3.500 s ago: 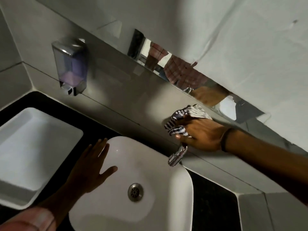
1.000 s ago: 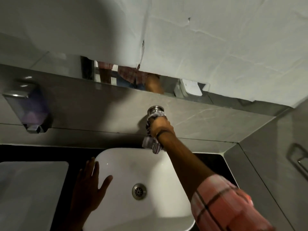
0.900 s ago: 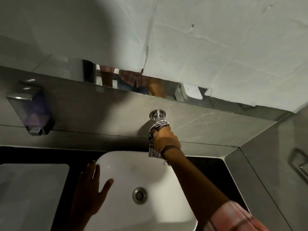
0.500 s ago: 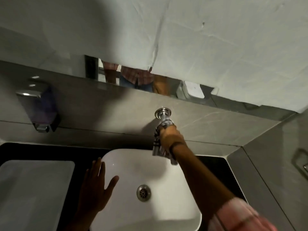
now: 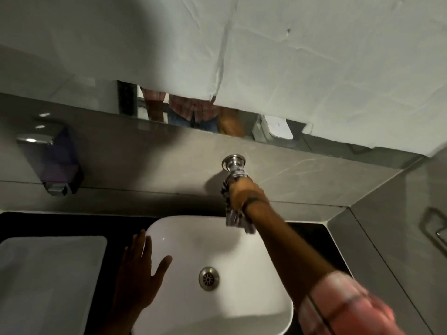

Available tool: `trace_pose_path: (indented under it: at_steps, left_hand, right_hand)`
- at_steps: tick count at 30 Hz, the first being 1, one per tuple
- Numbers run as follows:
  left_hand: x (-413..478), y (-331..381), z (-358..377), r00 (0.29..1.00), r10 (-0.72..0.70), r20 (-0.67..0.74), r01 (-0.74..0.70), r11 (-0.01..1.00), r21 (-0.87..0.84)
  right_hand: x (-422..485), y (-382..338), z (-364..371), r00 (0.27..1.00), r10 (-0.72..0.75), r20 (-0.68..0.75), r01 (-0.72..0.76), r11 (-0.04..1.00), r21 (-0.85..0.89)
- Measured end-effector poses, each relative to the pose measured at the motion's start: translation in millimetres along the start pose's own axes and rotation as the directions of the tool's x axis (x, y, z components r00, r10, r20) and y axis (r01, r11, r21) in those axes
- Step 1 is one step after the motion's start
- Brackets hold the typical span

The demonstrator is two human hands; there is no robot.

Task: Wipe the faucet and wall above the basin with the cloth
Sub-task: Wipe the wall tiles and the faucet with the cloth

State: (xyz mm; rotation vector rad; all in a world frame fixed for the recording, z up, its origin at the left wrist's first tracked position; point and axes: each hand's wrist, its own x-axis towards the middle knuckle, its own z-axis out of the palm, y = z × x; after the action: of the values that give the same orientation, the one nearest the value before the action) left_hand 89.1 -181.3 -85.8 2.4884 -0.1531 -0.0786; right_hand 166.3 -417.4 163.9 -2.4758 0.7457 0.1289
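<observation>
A chrome faucet (image 5: 233,163) sticks out of the grey tiled wall (image 5: 145,160) above a white basin (image 5: 217,250). My right hand (image 5: 246,193) is wrapped around the faucet's spout with a striped cloth (image 5: 233,217) bunched in it; the cloth's loose end hangs below my wrist over the basin's back rim. Only the faucet's round wall flange and a short stub show. My left hand (image 5: 139,269) rests flat, fingers spread, on the basin's left rim.
A soap dispenser (image 5: 54,163) hangs on the wall at the left. A second white basin (image 5: 48,281) sits at the lower left on the black counter (image 5: 72,223). A mirror strip (image 5: 193,117) runs above the tiles, mostly covered by white sheeting (image 5: 290,68). A side wall with a metal rail (image 5: 435,226) closes the right.
My right hand, earlier wiping the wall tile beside the faucet, is now closed around the spout with the cloth and has slid along it. My left hand stays on the basin rim.
</observation>
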Motion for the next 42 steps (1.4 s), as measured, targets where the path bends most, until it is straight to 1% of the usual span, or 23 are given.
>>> trace_pose_path:
  at_steps: [1, 3, 5, 6, 7, 8, 9, 10, 12, 15, 16, 17, 19, 22, 24, 25, 29, 32, 34, 36, 40, 41, 42]
  left_hand:
    - [1, 0, 1, 1.0, -0.007, 0.002, 0.007, 1.0, 0.0]
    - [2, -2, 4, 1.0, -0.017, 0.014, 0.017, 1.0, 0.008]
    - [2, -3, 8, 1.0, -0.017, 0.024, 0.016, 1.0, 0.026]
    - [2, -5, 8, 1.0, -0.02, 0.019, 0.019, 0.999, 0.027]
    - [2, -5, 7, 1.0, -0.015, 0.015, 0.015, 0.999, 0.034]
    - [3, -4, 7, 1.0, -0.001, 0.015, 0.001, 0.999, 0.045]
    - [2, -3, 8, 1.0, 0.006, 0.009, -0.007, 0.999, 0.051]
    - [2, -3, 8, 1.0, 0.01, 0.0, -0.01, 0.998, 0.057]
    - [2, -3, 6, 1.0, 0.012, 0.017, -0.013, 0.997, 0.071]
    - [2, -1, 4, 0.999, -0.026, 0.022, 0.024, 0.998, 0.061]
    - [2, 1, 3, 0.999, -0.037, 0.032, 0.035, 0.998, 0.058]
    - [3, 3, 2, 0.998, -0.042, 0.043, 0.04, 0.998, 0.057]
    - [5, 4, 0, 0.997, -0.052, 0.052, 0.049, 0.997, 0.064]
    - [8, 7, -1, 0.996, -0.06, 0.062, 0.055, 0.995, 0.082]
    - [9, 9, -1, 0.998, -0.041, 0.041, 0.038, 0.997, 0.072]
    - [9, 10, -1, 0.999, -0.032, 0.034, 0.03, 0.997, 0.07]
    - [11, 9, 0, 0.998, -0.042, 0.056, 0.036, 0.995, 0.092]
    - [10, 4, 4, 0.997, -0.052, 0.049, 0.046, 0.992, 0.121]
    - [8, 0, 6, 0.997, -0.054, 0.053, 0.047, 0.991, 0.126]
    - [6, -2, 7, 0.997, -0.051, 0.056, 0.044, 0.991, 0.125]
    - [7, 0, 7, 0.998, -0.05, 0.045, 0.044, 0.991, 0.13]
    - [7, 1, 7, 0.997, -0.055, 0.049, 0.048, 0.99, 0.131]
    - [7, 0, 7, 0.997, -0.056, 0.047, 0.05, 0.99, 0.129]
  right_hand:
    - [-14, 12, 5, 0.999, 0.003, -0.035, -0.002, 1.0, 0.026]
    - [-24, 23, 7, 0.998, -0.011, -0.069, 0.01, 1.0, -0.01]
    - [-5, 13, 1, 1.0, -0.029, 0.012, 0.029, 0.997, -0.071]
    - [8, -1, -4, 0.997, -0.02, 0.081, 0.03, 0.993, -0.117]
    - [20, -15, -9, 0.989, 0.019, 0.145, 0.0, 0.991, -0.132]
    - [33, -26, -13, 0.981, 0.076, 0.178, -0.058, 0.993, -0.105]
    - [44, -33, -13, 0.979, 0.088, 0.186, -0.077, 0.995, -0.064]
    - [48, -36, -12, 0.98, 0.073, 0.184, -0.058, 0.995, -0.087]
    - [44, -21, -3, 0.996, 0.046, 0.07, -0.039, 0.994, -0.1]
    - [17, 11, 23, 0.98, 0.074, -0.182, -0.056, 0.993, 0.101]
    - [9, 17, 32, 0.967, 0.066, -0.246, -0.037, 0.992, 0.121]
    - [2, 21, 40, 0.947, 0.039, -0.32, 0.004, 0.991, 0.133]
    - [-4, 32, 55, 0.89, -0.011, -0.457, 0.125, 0.968, 0.22]
    - [-12, 47, 78, 0.804, -0.02, -0.595, 0.335, 0.841, 0.424]
    - [-15, 58, 94, 0.751, -0.033, -0.659, 0.44, 0.769, 0.463]
    - [-17, 63, 102, 0.737, -0.046, -0.675, 0.474, 0.747, 0.466]
    - [-27, 80, 125, 0.758, -0.038, -0.651, 0.465, 0.732, 0.498]
    - [-24, 74, 115, 0.72, -0.068, -0.691, 0.484, 0.762, 0.43]
    - [-16, 63, 102, 0.716, -0.08, -0.693, 0.489, 0.767, 0.416]
    - [-13, 61, 102, 0.742, -0.057, -0.668, 0.473, 0.751, 0.461]
    - [-35, 83, 125, 0.82, -0.028, -0.571, 0.416, 0.714, 0.563]
    - [-35, 84, 125, 0.832, -0.027, -0.555, 0.411, 0.703, 0.581]
    - [-32, 82, 121, 0.828, -0.024, -0.561, 0.413, 0.702, 0.58]
